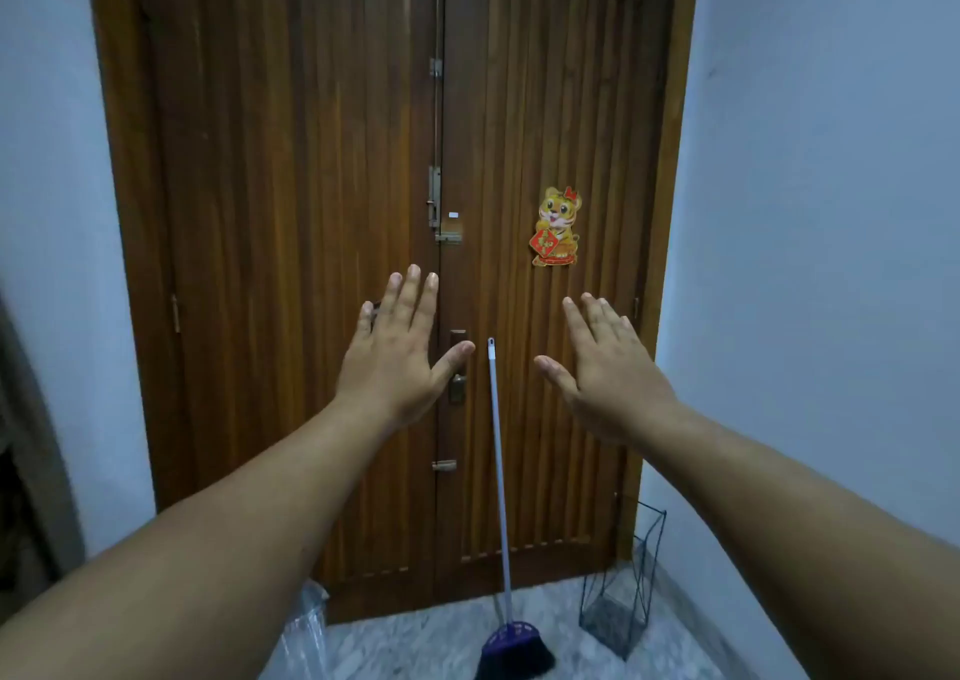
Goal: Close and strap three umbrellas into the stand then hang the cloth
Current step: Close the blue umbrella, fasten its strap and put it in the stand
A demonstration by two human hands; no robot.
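Stand [623, 591] empty; both hands [400, 352] spread, holding nothing.

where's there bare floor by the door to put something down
Bare floor lies between the clear plastic at lower left and the broom, and a narrower strip between the broom and the wire stand. The right corner is crowded by the stand against the wall. Both hands, left hand and right hand, are open and hold nothing.
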